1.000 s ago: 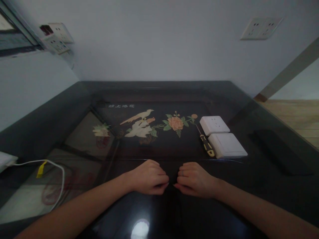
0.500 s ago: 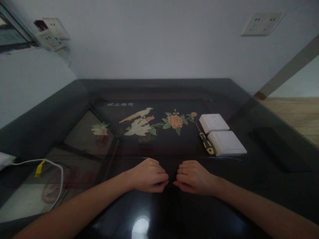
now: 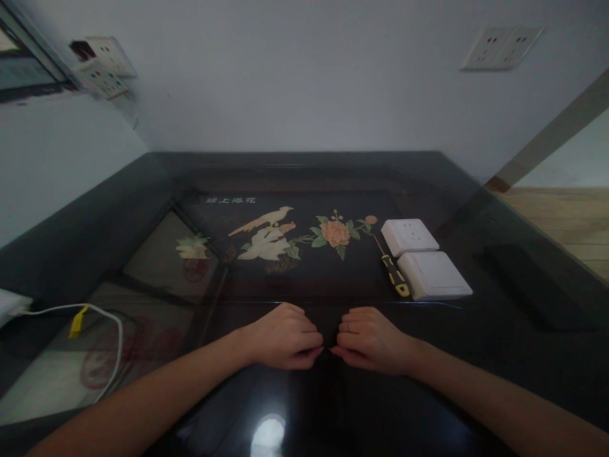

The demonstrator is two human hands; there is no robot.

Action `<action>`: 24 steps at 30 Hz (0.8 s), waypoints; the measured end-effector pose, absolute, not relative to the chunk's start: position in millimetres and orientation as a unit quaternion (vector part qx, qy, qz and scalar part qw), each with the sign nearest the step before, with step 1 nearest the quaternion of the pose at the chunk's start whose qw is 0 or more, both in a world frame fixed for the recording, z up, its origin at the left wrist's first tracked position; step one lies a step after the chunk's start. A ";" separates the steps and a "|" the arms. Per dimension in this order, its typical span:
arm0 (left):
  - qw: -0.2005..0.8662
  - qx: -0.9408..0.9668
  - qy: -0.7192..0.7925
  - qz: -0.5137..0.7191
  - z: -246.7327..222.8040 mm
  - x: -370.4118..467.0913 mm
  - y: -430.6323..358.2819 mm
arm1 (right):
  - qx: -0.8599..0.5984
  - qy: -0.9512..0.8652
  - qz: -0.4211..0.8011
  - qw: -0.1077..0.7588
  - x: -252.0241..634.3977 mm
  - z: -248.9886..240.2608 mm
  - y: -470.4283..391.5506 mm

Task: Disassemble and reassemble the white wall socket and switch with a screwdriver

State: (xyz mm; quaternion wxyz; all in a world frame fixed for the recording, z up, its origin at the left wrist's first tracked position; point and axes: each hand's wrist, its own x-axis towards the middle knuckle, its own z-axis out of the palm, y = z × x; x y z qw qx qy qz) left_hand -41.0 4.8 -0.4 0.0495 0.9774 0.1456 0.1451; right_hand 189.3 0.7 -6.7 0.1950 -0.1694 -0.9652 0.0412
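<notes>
My left hand rests as a fist on the dark glossy table, left of the middle. Facing it across a small gap, my right hand is also curled into a fist, with a ring on one finger. Nothing shows in either hand. Beyond my right hand lies a screwdriver with a black and yellow handle, its shaft pointing away. Just right of it sit a white socket box and, nearer to me, a white switch box.
A dark flat object lies at the right. On the left, a white cable with a yellow tag runs from a white device. Wall sockets are on the back wall. The tabletop bears a bird and flower picture.
</notes>
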 end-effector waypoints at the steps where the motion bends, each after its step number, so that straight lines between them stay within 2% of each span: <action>1: 0.049 0.978 0.146 0.144 -0.3 -41.0 4.8 | -0.170 -0.965 0.042 0.196 189.3 -6.9 0.7; 24: 0.048 0.977 0.147 0.145 -0.2 -41.3 4.9 | -0.175 -0.966 0.050 0.185 189.7 -6.9 0.1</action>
